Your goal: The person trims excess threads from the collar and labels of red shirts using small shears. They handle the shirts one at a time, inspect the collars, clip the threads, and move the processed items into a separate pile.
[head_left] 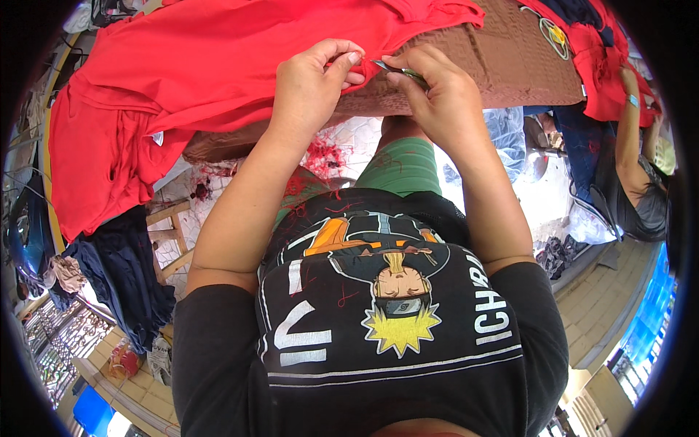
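A large red garment (204, 65) lies spread over the brown cloth-covered table in front of me. At its near edge my left hand (320, 76) is closed in a pinch, with a bit of the red fabric between thumb and fingers. My right hand (440, 87) grips small metal thread snips (411, 74), whose pointed tip faces left toward the pinched edge. A narrow gap separates the tip from my left fingertips. Most of the snips' handle is hidden in my palm.
The brown tablecloth (524, 54) shows at the right, with a looped pale cord (555, 38) on it. Red thread scraps (324, 156) litter the floor below. Dark blue cloth (120, 269) hangs at the left. Another person's arm (628, 138) handles red fabric (608, 80) at the far right.
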A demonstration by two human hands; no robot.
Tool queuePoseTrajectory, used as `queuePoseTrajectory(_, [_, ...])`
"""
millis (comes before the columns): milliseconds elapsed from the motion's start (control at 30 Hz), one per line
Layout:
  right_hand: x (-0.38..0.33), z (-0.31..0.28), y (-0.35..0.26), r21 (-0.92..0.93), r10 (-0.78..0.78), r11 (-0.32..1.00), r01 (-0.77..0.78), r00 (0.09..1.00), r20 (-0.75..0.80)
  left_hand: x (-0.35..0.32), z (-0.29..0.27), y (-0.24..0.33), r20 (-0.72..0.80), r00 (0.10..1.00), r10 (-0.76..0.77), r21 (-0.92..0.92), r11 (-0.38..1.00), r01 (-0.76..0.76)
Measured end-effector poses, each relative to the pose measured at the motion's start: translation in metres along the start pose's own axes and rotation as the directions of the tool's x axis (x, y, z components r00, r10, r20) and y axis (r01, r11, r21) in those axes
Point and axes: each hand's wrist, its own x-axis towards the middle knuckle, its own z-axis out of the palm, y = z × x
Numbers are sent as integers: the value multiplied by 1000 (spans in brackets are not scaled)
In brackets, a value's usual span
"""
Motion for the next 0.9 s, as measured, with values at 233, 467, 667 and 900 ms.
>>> queuePoseTrajectory(233, [1,4,-1,-75,-39,997,37,999,-24,-1,3,0,-8,999,51,-1,999,-51])
queuePoseTrajectory(467, [5,5,-5,-148,-87,986,78,995,-53,0,-18,7,130,848,515,300,794,-528])
queuePoseTrajectory(667, [7,-22,-2,-6,65,998,-67,989,-136,-37,-96,99,631,771,93,184,947,-265])
queuePoseTrajectory(900, [-6,2,10,-16,-84,996,86,992,93,-26,-51,12,348,871,346,485,729,-483])
